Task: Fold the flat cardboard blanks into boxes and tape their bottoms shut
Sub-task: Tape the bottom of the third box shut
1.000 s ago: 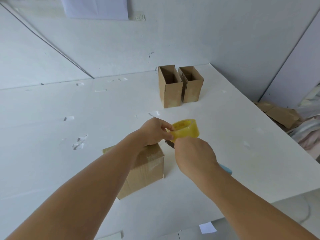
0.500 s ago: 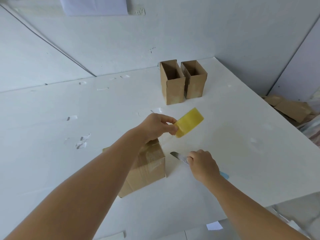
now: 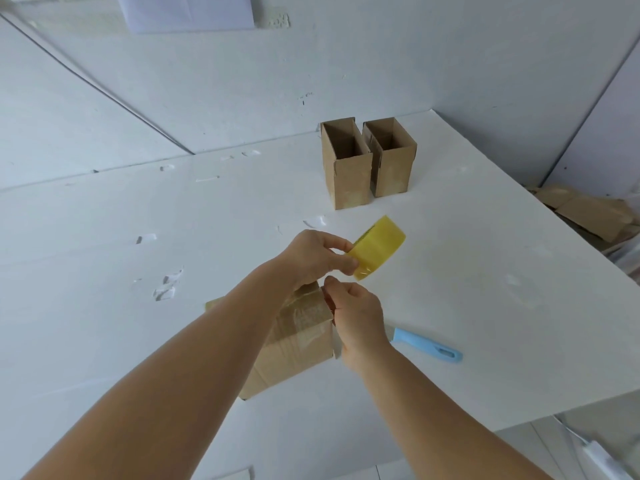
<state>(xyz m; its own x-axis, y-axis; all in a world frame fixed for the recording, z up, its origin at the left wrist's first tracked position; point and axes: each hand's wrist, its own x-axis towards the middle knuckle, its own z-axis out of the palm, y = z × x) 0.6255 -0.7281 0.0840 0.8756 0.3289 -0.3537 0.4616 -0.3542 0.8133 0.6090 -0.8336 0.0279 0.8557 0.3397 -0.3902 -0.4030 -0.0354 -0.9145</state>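
Pinching yellow translucent tape roll point(image 3: 377, 247) with left hand point(image 3: 311, 259); right hand point(image 3: 356, 318) curled at taped brown cardboard box point(image 3: 294, 341), grip unclear. Risk: loose tape end wrinkling, sticking to itself; blue-handled knife point(image 3: 427, 348) at four o'clock.

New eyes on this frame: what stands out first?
The yellow roll of tape, gripped in the left hand at mid-table. Beneath it the right hand pinches at the taped brown cardboard box. Two open brown cardboard boxes stand upright at the far edge.

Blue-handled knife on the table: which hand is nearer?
Right. The right hand is just beside the knife, its wrist over the blade end. The left hand is farther up the table, holding the yellow tape roll.
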